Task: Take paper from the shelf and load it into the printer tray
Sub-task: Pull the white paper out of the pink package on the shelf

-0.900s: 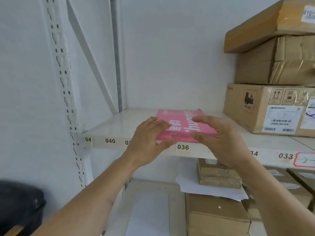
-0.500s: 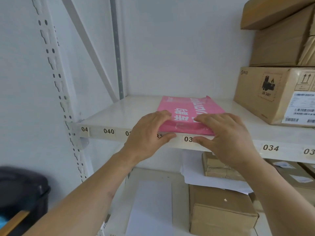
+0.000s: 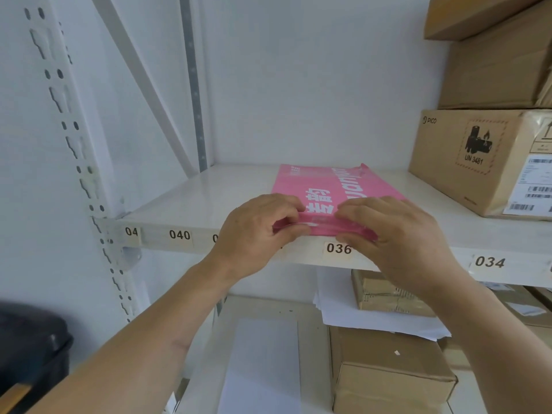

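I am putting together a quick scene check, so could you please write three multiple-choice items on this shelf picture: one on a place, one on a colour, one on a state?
1. Where does the paper pack lie?
A. on the shelf, at its front edge
B. on the floor
C. on top of a box

2. What colour is its wrapper?
A. blue
B. pink
C. green

3. What are the hands doing?
A. hanging free
B. only one touches it
C. both grip its near edge

Answers: 1 A, it rests above label 036; 2 B, the wrapper is pink with white print; 3 C, the left hand and right hand pinch the near edge.
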